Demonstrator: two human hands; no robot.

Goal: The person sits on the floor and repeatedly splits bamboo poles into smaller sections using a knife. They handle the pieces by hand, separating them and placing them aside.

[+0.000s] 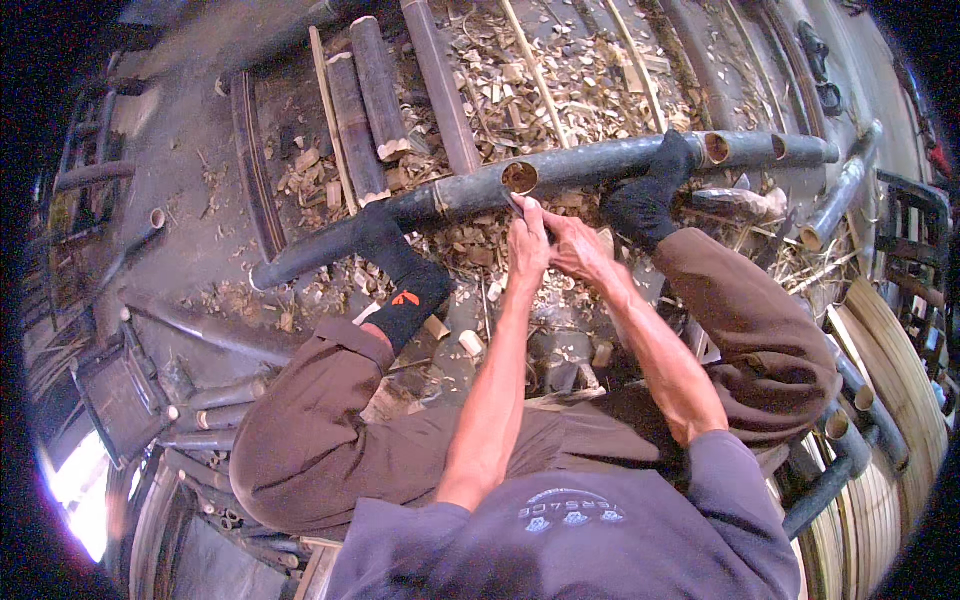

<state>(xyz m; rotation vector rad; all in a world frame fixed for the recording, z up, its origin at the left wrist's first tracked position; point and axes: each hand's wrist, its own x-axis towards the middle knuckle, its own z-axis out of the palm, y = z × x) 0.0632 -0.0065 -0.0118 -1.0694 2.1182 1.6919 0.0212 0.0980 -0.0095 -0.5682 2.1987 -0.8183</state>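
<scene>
A long dark bamboo pole point(590, 160) lies crosswise in front of me, with round holes cut in its upper side. Both my feet, in black socks, press on it. Just below the hole point(519, 178) nearest my hands is the narrow tip of a knife point(516, 204), its handle hidden by my fingers. My left hand point(528, 243) is closed around it, thumb toward the pole. Close against the left, my right hand point(584, 247) is closed too, its fingers wrapped at the knife's hidden handle end. Farther right along the pole are more holes point(716, 148).
Wood chips point(540, 85) litter the floor around and beyond the pole. Several bamboo lengths point(378, 90) lie past it. Another bamboo piece point(842, 185) rests near its right end. Stacked bamboo tubes point(225, 415) are at the left, pale strips point(890, 390) at the right, sandals point(815, 50) far right.
</scene>
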